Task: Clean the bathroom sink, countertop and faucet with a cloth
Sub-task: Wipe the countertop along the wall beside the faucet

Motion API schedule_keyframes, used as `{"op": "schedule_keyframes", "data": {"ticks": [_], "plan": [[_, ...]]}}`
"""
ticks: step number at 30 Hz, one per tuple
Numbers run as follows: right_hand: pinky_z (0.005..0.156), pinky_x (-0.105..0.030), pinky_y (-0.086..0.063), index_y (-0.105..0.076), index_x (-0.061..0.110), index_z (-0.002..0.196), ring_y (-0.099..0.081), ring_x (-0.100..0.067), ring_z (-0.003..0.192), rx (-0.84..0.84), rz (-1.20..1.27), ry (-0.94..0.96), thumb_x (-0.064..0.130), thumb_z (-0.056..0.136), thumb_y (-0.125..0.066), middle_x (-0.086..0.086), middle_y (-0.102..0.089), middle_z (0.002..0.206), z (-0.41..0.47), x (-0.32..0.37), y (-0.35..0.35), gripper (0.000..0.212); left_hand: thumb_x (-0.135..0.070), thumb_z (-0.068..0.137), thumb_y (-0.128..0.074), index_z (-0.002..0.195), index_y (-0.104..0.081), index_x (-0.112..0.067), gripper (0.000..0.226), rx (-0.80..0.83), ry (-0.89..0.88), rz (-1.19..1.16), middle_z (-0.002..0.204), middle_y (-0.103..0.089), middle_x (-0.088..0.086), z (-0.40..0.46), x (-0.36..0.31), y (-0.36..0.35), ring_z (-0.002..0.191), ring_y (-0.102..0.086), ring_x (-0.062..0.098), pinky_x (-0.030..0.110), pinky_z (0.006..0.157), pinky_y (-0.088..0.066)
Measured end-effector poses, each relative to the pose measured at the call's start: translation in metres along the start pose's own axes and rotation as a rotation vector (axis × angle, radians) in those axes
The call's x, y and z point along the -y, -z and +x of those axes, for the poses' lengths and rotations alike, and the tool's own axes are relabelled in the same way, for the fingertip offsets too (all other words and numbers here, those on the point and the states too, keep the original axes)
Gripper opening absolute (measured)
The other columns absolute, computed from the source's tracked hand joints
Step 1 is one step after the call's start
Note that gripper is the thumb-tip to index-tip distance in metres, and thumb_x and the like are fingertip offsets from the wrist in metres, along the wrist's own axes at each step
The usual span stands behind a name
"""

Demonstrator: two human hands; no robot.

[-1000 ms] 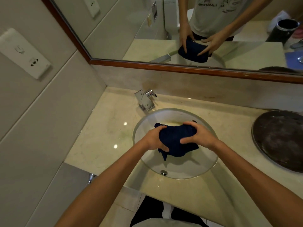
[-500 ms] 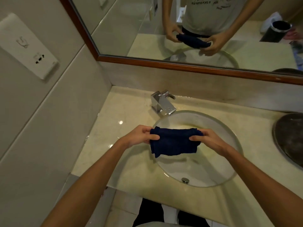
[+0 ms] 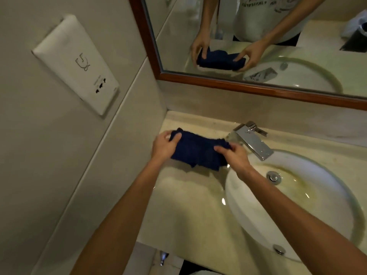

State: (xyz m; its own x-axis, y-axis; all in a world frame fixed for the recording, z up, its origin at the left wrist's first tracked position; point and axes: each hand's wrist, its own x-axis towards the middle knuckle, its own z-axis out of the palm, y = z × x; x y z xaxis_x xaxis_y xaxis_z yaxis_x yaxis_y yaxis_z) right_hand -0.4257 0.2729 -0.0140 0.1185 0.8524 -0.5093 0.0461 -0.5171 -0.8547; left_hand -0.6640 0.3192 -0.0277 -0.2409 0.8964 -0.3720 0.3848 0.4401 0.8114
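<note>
A dark blue cloth [image 3: 198, 151] is held stretched between my two hands just over the beige countertop [image 3: 190, 211], in its back left corner. My left hand [image 3: 164, 146] grips the cloth's left end and my right hand [image 3: 234, 155] grips its right end. The chrome faucet [image 3: 252, 141] stands just right of my right hand. The round white sink [image 3: 317, 225] with yellowish stains and a metal drain [image 3: 274, 177] lies to the right. Whether the cloth touches the counter I cannot tell.
A tiled wall with a white socket plate [image 3: 79, 66] closes the left side. A wood-framed mirror [image 3: 258, 88] runs along the back above a low splashback. The counter's front edge is near the bottom of the view.
Both hands have carried the cloth from above the sink basin to the left, over the counter's back left corner. The cloth went from bunched to spread between the hands.
</note>
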Motion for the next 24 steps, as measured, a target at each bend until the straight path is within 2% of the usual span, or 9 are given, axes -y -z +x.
{"op": "schedule_keyframes", "data": {"ticks": [2, 3, 5, 6, 8, 12, 16, 19, 24], "plan": [[0.092, -0.036, -0.058, -0.070, 0.018, 0.106, -0.071, -0.021, 0.099, 0.013, -0.043, 0.031, 0.037, 0.086, -0.079, -0.003, -0.075, 0.106, 0.028, 0.036, -0.016, 0.029, -0.048, 0.094, -0.069, 0.144, -0.054, -0.011, 0.065, -0.126, -0.075, 0.081, 0.138, -0.064, 0.012, 0.023, -0.028, 0.010, 0.127, -0.060, 0.030, 0.031, 0.106, -0.047], [0.097, -0.043, -0.056, -0.068, 0.019, 0.113, -0.070, -0.023, 0.105, 0.021, -0.169, 0.047, 0.053, 0.080, -0.079, -0.003, -0.073, 0.114, 0.041, 0.053, -0.020, 0.049, -0.051, 0.094, -0.067, 0.151, -0.045, -0.009, 0.074, -0.186, -0.115, 0.158, 0.145, -0.058, 0.014, 0.031, -0.042, 0.013, 0.133, -0.055, 0.032, 0.034, 0.108, -0.045], [0.103, -0.048, -0.051, -0.059, 0.011, 0.134, -0.063, -0.030, 0.119, -0.059, -0.479, 0.110, 0.066, 0.077, -0.075, -0.010, -0.067, 0.130, 0.056, 0.079, -0.022, 0.081, -0.048, 0.097, -0.063, 0.151, -0.042, -0.007, 0.071, -0.263, -0.187, 0.342, 0.143, -0.057, 0.018, 0.039, -0.059, 0.013, 0.129, -0.056, 0.035, 0.040, 0.103, -0.046], [0.105, -0.048, -0.050, -0.056, 0.007, 0.138, -0.061, -0.031, 0.123, -0.117, -0.565, 0.170, 0.060, 0.082, -0.074, -0.012, -0.065, 0.134, 0.059, 0.086, -0.018, 0.079, -0.042, 0.099, -0.061, 0.148, -0.046, -0.008, 0.061, -0.271, -0.225, 0.416, 0.137, -0.061, 0.018, 0.041, -0.059, 0.008, 0.124, -0.059, 0.036, 0.040, 0.098, -0.048], [0.103, -0.044, -0.051, -0.060, 0.009, 0.136, -0.063, -0.028, 0.120, -0.190, -0.652, 0.334, 0.041, 0.091, -0.070, -0.011, -0.067, 0.131, 0.058, 0.083, -0.006, 0.056, -0.029, 0.101, -0.057, 0.144, -0.053, -0.009, 0.048, -0.227, -0.273, 0.497, 0.134, -0.063, 0.016, 0.044, -0.050, -0.005, 0.120, -0.062, 0.033, 0.039, 0.094, -0.050], [0.091, -0.036, -0.047, -0.071, 0.012, 0.117, -0.060, -0.024, 0.109, -0.260, -0.874, 0.574, 0.026, 0.093, -0.065, -0.007, -0.069, 0.114, 0.049, 0.043, 0.038, 0.029, -0.021, 0.102, -0.054, 0.141, -0.058, -0.009, 0.041, -0.132, -0.407, 0.564, 0.139, -0.058, 0.012, 0.066, -0.016, -0.033, 0.126, -0.054, 0.028, 0.041, 0.101, -0.049], [0.088, -0.043, -0.053, -0.066, 0.010, 0.125, -0.055, -0.027, 0.111, -0.161, -1.064, 0.666, 0.027, 0.091, -0.068, -0.008, -0.061, 0.124, 0.050, 0.011, 0.067, 0.038, -0.035, 0.104, -0.051, 0.143, -0.055, -0.008, 0.048, -0.073, -0.535, 0.760, 0.143, -0.053, 0.018, 0.111, 0.003, -0.054, 0.131, -0.048, 0.036, 0.048, 0.110, -0.039], [0.080, -0.045, -0.058, -0.060, 0.014, 0.133, -0.056, -0.027, 0.110, -0.120, -1.157, 0.678, 0.024, 0.091, -0.067, -0.008, -0.052, 0.129, 0.056, 0.001, 0.067, 0.044, -0.044, 0.102, -0.050, 0.141, -0.058, -0.011, 0.051, -0.092, -0.562, 0.841, 0.141, -0.054, 0.018, 0.140, 0.016, -0.059, 0.128, -0.049, 0.037, 0.049, 0.107, -0.041], [0.082, -0.043, -0.053, -0.062, 0.013, 0.132, -0.054, -0.031, 0.111, -0.147, -1.142, 0.742, 0.022, 0.092, -0.065, -0.011, -0.054, 0.127, 0.061, -0.003, 0.068, 0.042, -0.049, 0.100, -0.047, 0.137, -0.061, -0.019, 0.050, -0.111, -0.593, 0.888, 0.138, -0.057, 0.009, 0.153, 0.027, -0.054, 0.127, -0.047, 0.031, 0.044, 0.100, -0.038]]}}
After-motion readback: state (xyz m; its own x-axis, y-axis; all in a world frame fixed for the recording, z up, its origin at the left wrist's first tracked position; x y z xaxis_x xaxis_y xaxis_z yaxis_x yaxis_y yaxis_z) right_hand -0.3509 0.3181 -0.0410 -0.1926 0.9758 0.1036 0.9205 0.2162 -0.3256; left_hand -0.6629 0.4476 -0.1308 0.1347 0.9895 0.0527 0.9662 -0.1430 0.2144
